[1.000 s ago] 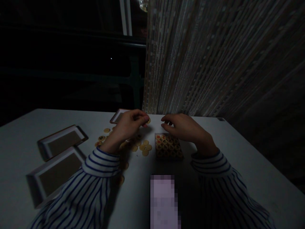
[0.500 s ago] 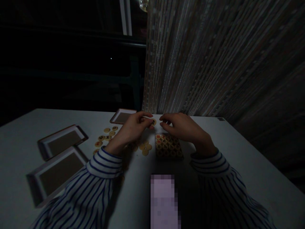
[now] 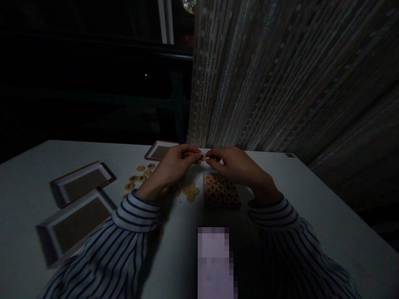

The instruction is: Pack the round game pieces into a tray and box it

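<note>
Between its thumb and fingers my left hand holds a round wooden piece with a dark character on it. The fingertips of my right hand are at the right edge of that piece, and whether they grip it too is hard to tell. Below my right hand lies a square box filled with rows of round pieces, some with red characters. Several loose pieces lie left of the box, and more are spread beyond my left wrist, partly hidden by it.
Two shallow trays lie at the left of the white table, and another at its back edge. A pixelated light object is at the front. A string curtain hangs behind.
The fingertips of my right hand have moved left and now meet the piece in my left hand. Before, a gap separated them.
</note>
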Demonstrator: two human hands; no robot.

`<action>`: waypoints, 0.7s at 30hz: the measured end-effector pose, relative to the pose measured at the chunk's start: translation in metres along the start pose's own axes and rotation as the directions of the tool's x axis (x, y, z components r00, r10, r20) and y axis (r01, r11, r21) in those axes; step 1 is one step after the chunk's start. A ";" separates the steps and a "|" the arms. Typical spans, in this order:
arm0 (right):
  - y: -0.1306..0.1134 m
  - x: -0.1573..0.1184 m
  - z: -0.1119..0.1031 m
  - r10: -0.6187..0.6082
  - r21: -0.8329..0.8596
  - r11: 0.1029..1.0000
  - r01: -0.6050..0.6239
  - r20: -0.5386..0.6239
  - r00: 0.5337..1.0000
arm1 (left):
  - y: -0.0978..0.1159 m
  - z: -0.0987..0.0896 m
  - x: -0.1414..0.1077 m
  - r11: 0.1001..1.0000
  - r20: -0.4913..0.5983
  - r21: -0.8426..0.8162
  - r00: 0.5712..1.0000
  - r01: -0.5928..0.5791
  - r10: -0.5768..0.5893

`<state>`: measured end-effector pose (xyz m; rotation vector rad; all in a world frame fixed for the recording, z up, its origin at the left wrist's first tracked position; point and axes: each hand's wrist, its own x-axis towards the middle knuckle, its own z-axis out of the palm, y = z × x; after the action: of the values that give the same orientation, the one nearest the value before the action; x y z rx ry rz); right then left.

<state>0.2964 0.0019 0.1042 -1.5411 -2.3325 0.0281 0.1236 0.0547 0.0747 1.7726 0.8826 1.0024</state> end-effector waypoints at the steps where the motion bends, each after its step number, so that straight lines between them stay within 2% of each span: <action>1: 0.000 0.000 0.000 -0.003 0.000 1.000 0.003 -0.001 1.000 | 0.001 0.000 0.000 1.000 -0.003 0.005 1.000 0.003 -0.003; 10: 0.001 0.000 -0.001 -0.019 -0.004 1.000 0.019 -0.010 1.000 | 0.000 0.003 -0.001 0.998 -0.001 0.053 0.999 -0.039 0.039; 21: 0.004 0.000 -0.001 0.010 -0.032 0.999 -0.010 0.001 1.000 | -0.001 0.012 -0.002 0.999 0.009 0.031 1.000 -0.019 0.019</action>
<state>0.2999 0.0029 0.1043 -1.5677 -2.3369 -0.0059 0.1335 0.0493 0.0697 1.8131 0.8815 0.9973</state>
